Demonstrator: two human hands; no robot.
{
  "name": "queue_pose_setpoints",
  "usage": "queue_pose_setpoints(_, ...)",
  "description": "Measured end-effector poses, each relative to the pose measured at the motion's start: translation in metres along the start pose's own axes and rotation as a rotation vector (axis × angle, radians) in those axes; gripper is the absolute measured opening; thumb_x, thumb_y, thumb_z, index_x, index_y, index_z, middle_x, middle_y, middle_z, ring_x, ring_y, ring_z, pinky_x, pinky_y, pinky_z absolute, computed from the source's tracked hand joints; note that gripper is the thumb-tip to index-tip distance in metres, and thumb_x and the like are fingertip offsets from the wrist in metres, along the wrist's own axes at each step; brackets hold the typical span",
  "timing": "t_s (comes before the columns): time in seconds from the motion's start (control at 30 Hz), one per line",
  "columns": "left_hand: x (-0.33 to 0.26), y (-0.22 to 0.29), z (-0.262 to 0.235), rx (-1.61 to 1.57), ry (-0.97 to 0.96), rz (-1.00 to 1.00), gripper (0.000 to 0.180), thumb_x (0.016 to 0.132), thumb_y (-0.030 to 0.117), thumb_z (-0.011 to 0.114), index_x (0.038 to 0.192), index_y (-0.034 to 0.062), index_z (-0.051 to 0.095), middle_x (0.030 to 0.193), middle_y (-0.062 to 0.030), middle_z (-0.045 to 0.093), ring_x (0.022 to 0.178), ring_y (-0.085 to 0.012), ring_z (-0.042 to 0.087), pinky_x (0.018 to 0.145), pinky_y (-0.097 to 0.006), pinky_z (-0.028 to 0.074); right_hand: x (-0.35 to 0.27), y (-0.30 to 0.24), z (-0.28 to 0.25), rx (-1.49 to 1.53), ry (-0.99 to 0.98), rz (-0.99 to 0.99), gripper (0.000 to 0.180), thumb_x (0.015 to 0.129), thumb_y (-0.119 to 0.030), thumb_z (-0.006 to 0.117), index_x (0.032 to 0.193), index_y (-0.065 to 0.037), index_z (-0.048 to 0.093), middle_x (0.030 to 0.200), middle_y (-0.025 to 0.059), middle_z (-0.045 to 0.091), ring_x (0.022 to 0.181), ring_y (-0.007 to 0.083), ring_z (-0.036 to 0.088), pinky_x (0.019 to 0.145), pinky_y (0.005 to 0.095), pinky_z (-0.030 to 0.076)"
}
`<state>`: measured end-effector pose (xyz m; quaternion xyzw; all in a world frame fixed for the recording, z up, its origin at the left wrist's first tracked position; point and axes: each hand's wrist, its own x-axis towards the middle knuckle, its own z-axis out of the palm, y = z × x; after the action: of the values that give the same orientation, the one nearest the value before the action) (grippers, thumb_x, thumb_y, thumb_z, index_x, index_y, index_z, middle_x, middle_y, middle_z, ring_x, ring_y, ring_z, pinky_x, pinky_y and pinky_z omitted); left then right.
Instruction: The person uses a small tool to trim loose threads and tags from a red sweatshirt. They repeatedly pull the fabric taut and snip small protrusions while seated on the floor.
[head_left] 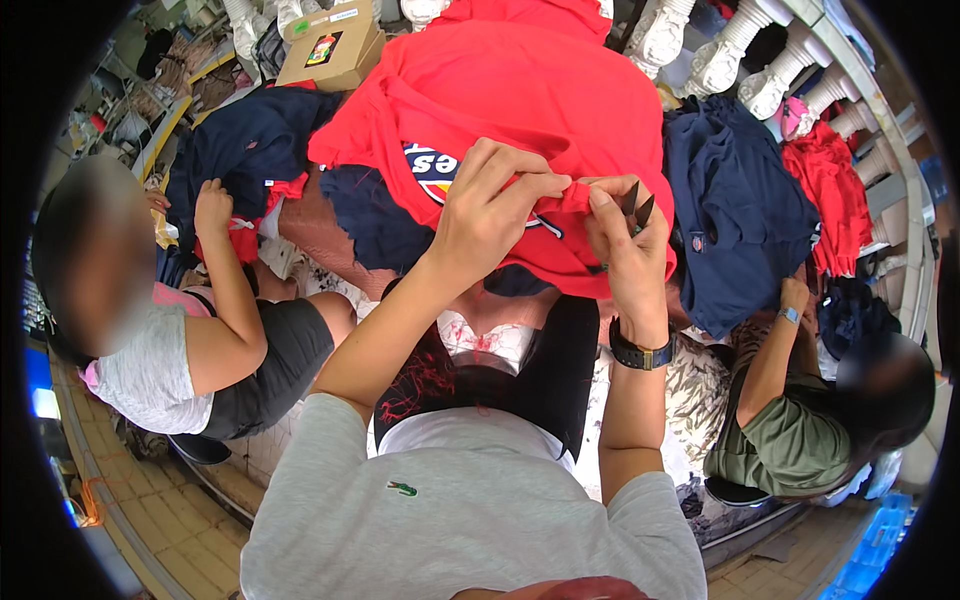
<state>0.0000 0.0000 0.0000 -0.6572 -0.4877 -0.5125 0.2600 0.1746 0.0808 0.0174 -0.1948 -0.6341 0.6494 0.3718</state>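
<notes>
A red shirt (520, 95) with a dark blue and white print is spread over a pile in front of me. My left hand (492, 200) pinches an edge of it between thumb and fingertips. Close by on the right, my right hand (630, 235) grips the same edge with its thumb and forefinger. Tucked in that right hand are dark thread snips (641, 208), their two pointed blades apart and sticking up past the fingers. The stretch of red cloth between my hands is short and lifted off the pile.
Navy garments (735, 215) lie to the right, with a red garment (828, 195) beyond. On the left, a person handles a navy garment (245, 150); another person sits at the right. A cardboard box (333, 55) and white balusters (720, 55) stand behind. Red thread scraps (425, 375) cling to my leg.
</notes>
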Motion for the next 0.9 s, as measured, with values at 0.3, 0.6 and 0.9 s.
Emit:
queue_pose_setpoints(0.3,0.003,0.019,-0.008,-0.103,-0.164,-0.272,0.014,0.084,-0.011,0.063,0.093,-0.0008,0.06,0.091,-0.011,0.062,0.08,-0.0274,0.062,0.071,-0.037,0.05,0.002,0.006,0.009,-0.241,0.184,-0.132,0.015,0.101,-0.012,0.063,0.103,0.001,0.067,0.088,-0.0023,0.061,0.079,0.0031,0.049,0.069,0.0204,0.04)
queue_pose_setpoints(0.6,-0.006,0.034,0.003,-0.307,-0.091,-0.519,0.009,0.096,0.0,0.066,0.102,-0.003,0.06,0.094,-0.0122,0.065,0.084,-0.0196,0.068,0.075,-0.031,0.057,-0.002,0.007,0.008,-0.224,0.166,-0.084,0.016,0.1,-0.013,0.065,0.103,0.002,0.068,0.092,0.0005,0.065,0.083,0.0047,0.053,0.074,0.0217,0.043)
queue_pose_setpoints(0.9,-0.005,0.029,0.004,-0.5,-0.14,-0.73,0.004,0.097,0.0,0.064,0.097,-0.0033,0.063,0.088,-0.0076,0.069,0.082,-0.0128,0.069,0.077,-0.027,0.056,-0.008,0.006,0.016,-0.388,0.362,-0.337,0.018,0.103,-0.009,0.06,0.117,0.001,0.062,0.101,0.0013,0.062,0.07,0.0051,0.046,0.065,0.022,0.04)
